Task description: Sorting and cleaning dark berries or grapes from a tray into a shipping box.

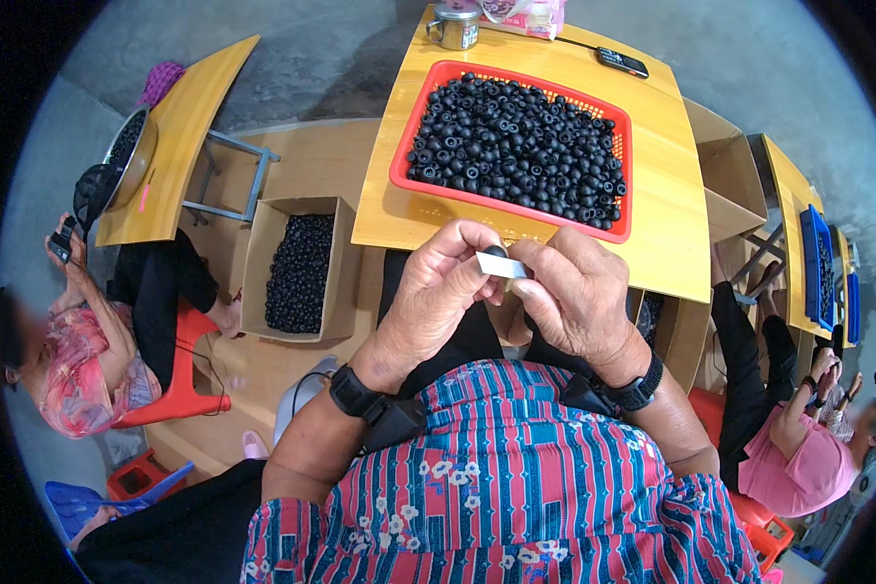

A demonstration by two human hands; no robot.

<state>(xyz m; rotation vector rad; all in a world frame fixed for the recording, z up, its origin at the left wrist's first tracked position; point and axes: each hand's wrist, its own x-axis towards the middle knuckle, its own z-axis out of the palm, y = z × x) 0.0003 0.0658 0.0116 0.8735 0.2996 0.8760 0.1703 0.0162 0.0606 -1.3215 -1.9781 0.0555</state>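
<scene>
Both hands meet just near of the wooden table (667, 229): left hand (436, 292) pinches a small black ring (496, 251), right hand (574, 292) fingers pinch a flat shiny metal blade (501, 265) against it. Red mesh tray (414, 136) beyond, heaped with matte rings.

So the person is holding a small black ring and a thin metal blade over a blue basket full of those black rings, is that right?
Not quite: the basket is red, not blue, as the head view shows. The rest holds: the left hand and right hand hold a small black ring and a thin metal blade just in front of it, and it is full of black rings.
</scene>
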